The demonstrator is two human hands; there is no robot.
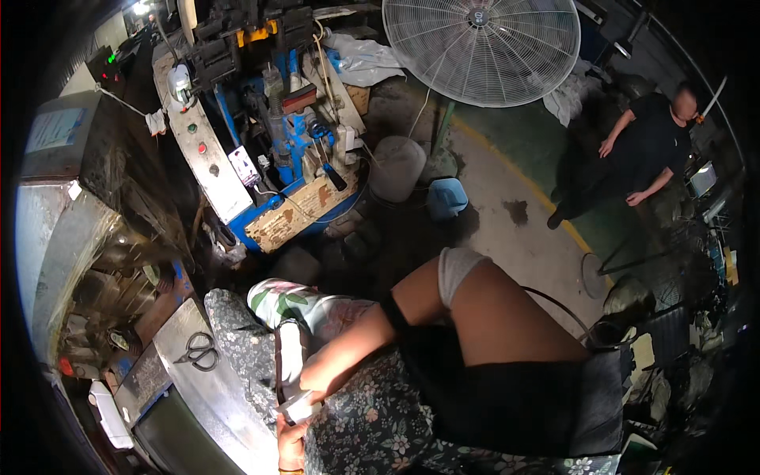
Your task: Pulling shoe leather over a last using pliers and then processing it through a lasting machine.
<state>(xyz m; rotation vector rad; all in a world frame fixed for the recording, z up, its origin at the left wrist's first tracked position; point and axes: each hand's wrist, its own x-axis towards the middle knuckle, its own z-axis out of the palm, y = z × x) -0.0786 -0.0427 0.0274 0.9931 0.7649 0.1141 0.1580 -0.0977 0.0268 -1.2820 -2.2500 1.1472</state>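
My right hand [315, 385] comes from the right on a bent arm with a grey band at the elbow. Its fingers are closed at a small, pale, glossy rectangular piece [298, 408], overexposed by the bright light. Just below, my left hand [292, 445] has its fingers closed on the same piece from the near side. Directly beyond it lies a long white strip with a brown edge [291, 353]. Around both hands spreads dark floral cloth [372, 419], with white leaf-printed fabric [277, 299] farther off. What exactly the piece is I cannot make out.
Black-handled scissors [202, 352] lie on the metal bench [178, 336] to the left. Ahead stands a blue machine [293, 158] with a button panel. A large fan [481, 47], a white bucket [397, 170] and a blue basket [448, 198] stand beyond. A person [645, 154] is at the right.
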